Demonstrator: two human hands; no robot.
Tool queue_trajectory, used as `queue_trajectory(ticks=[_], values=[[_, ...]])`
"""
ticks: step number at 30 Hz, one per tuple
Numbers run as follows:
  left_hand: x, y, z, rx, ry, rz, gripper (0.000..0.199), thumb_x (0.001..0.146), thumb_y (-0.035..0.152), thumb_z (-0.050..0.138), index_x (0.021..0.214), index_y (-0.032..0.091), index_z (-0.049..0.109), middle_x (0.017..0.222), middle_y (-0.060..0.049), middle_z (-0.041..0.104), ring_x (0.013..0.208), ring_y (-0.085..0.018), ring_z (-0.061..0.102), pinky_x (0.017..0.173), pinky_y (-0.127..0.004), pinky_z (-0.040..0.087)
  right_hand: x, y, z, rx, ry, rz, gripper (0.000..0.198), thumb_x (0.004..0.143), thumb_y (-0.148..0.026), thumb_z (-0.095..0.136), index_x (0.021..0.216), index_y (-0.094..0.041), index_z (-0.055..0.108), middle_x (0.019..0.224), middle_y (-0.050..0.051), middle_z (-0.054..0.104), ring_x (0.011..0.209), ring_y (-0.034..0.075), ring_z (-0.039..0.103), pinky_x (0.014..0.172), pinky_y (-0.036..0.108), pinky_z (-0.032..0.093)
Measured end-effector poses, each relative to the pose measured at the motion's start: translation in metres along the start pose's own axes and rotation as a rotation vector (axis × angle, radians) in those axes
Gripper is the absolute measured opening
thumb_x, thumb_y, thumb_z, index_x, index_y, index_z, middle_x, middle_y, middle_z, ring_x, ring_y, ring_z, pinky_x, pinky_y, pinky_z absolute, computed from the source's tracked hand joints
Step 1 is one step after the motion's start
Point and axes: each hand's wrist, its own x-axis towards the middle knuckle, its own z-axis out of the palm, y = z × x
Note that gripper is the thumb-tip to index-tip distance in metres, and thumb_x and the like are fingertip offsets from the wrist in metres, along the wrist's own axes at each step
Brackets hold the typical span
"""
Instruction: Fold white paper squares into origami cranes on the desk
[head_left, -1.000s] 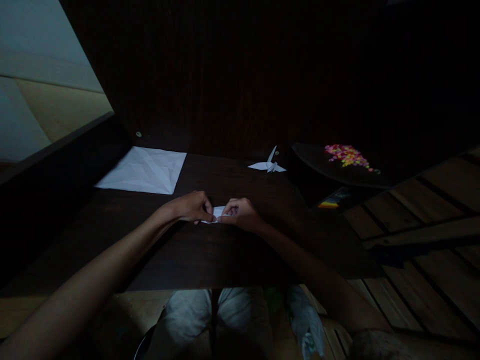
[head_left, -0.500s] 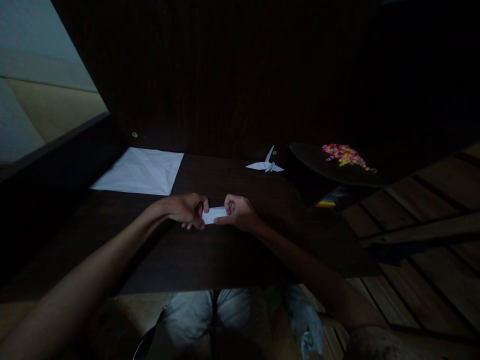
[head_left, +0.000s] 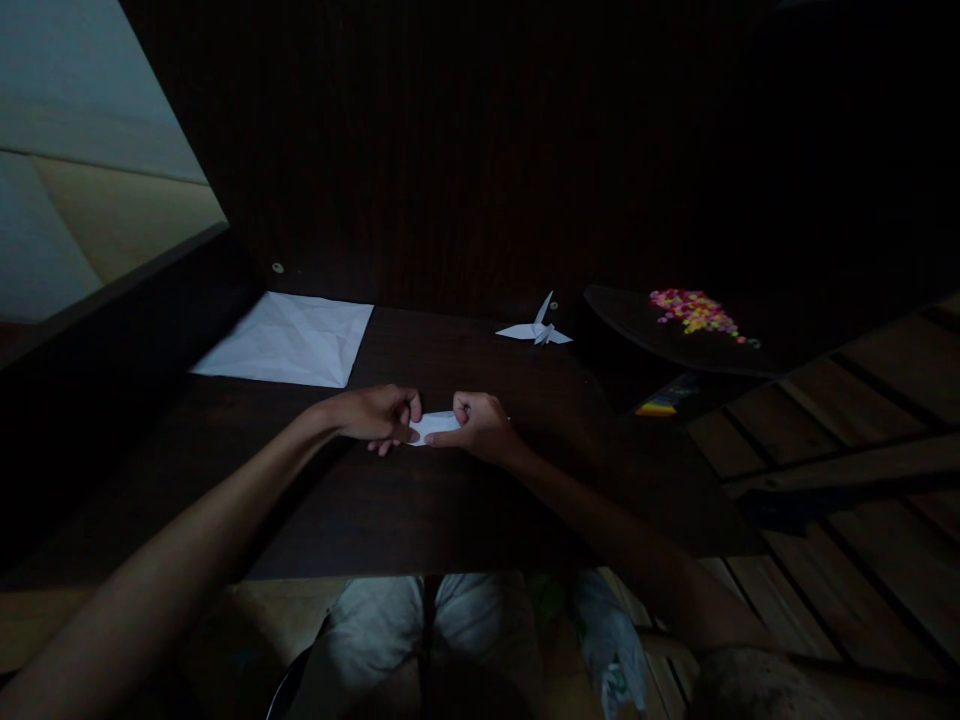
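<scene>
Between my two hands is a small folded white paper [head_left: 436, 426], held just above or on the dark tabletop. My left hand [head_left: 384, 414] pinches its left end, thumb below and curled fingers above. My right hand [head_left: 480, 427] grips the right part, its thumb pressed along the near edge; a pale tip of paper shows past its knuckles. The fingers hide both ends of the paper. Beyond my right hand a folded white paper crane [head_left: 541, 333] rests on the table. A creased white sheet of paper [head_left: 289, 340] lies flat beyond my left hand.
Colourful small pieces [head_left: 697, 312] are heaped on a dark curved shelf [head_left: 622, 315] at the right. Below it is a yellow-marked item [head_left: 657, 409]. A dark panel [head_left: 465, 150] rises behind the tabletop [head_left: 360, 530]. A plastic bag [head_left: 611, 640] is beneath the near edge.
My left thumb has shifted right onto the paper, and my right-hand fingers have moved slightly. A paper tip now shows beyond the right hand. The whole view has shifted slightly.
</scene>
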Motion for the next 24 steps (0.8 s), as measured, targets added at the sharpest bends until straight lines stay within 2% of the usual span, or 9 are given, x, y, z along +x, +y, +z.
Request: queue_trajectory(ticks=[5,10,12,14,16,18,21,24], values=[[0.001,-0.001,0.0,0.021,-0.001,-0.017,0.029,0.07,0.028,0.064,0.086,0.019,0.042,0.057,0.006,0.053,0.041,-0.011,0.054,0.036,-0.018,0.036,0.002,-0.003,0.002,-0.043,-0.012,0.013,0.05,0.052,-0.047,0.078,0.053,-0.02,0.036,0.053,-0.006,0.039,0.055,0.009,0.036,0.051,0.021,0.021],[-0.001,-0.001,0.0,0.004,-0.017,-0.002,0.032,0.065,0.024,0.067,0.085,0.019,0.043,0.059,0.007,0.053,0.042,-0.01,0.053,0.037,-0.017,0.036,0.002,-0.002,0.008,-0.047,0.018,0.017,0.057,0.044,-0.054,0.081,0.052,-0.019,0.036,0.052,-0.006,0.041,0.054,0.009,0.037,0.05,0.022,0.022],[-0.002,0.001,0.0,0.02,-0.015,-0.011,0.035,0.065,0.026,0.069,0.087,0.019,0.042,0.061,0.006,0.053,0.043,-0.009,0.052,0.037,-0.017,0.036,0.002,0.0,0.007,0.045,0.004,0.014,0.055,0.046,-0.055,0.08,0.053,-0.019,0.039,0.051,-0.007,0.041,0.052,0.009,0.037,0.049,0.021,0.023],[-0.004,0.003,0.001,0.029,0.004,-0.023,0.038,0.069,0.035,0.069,0.091,0.019,0.041,0.063,0.005,0.053,0.043,-0.01,0.053,0.037,-0.018,0.036,0.003,0.004,0.004,0.217,-0.037,0.027,0.048,0.054,-0.054,0.077,0.056,-0.019,0.044,0.051,-0.007,0.041,0.05,0.008,0.036,0.047,0.021,0.024],[-0.005,0.004,0.003,0.032,0.035,-0.029,0.042,0.076,0.047,0.062,0.096,0.02,0.038,0.062,0.004,0.053,0.044,-0.011,0.052,0.036,-0.018,0.035,0.004,0.01,0.0,0.385,-0.064,0.067,0.043,0.06,-0.054,0.072,0.06,-0.019,0.048,0.05,-0.007,0.04,0.048,0.008,0.036,0.046,0.021,0.025],[-0.005,0.005,0.005,0.054,0.072,-0.017,0.045,0.081,0.056,0.053,0.102,0.02,0.036,0.061,0.005,0.052,0.042,-0.011,0.051,0.037,-0.019,0.034,0.005,0.015,-0.005,0.476,-0.066,0.079,0.04,0.061,-0.051,0.072,0.064,-0.018,0.051,0.054,-0.006,0.044,0.049,0.008,0.038,0.047,0.021,0.03],[-0.006,0.007,0.008,0.17,0.132,0.062,0.048,0.084,0.058,0.048,0.112,0.022,0.036,0.063,0.005,0.054,0.042,-0.011,0.05,0.042,-0.021,0.036,0.002,0.02,-0.015,0.545,-0.142,0.064,0.032,0.065,-0.044,0.07,0.068,-0.017,0.054,0.059,-0.004,0.049,0.051,0.008,0.044,0.048,0.021,0.034],[-0.006,0.01,0.01,0.4,0.193,0.165,0.042,0.085,0.05,0.051,0.118,0.024,0.043,0.067,0.003,0.057,0.055,-0.014,0.055,0.056,-0.023,0.039,-0.001,0.025,-0.026,0.491,-0.182,0.023,0.025,0.068,-0.036,0.069,0.07,-0.015,0.058,0.059,-0.004,0.051,0.053,0.008,0.045,0.05,0.021,0.035]])
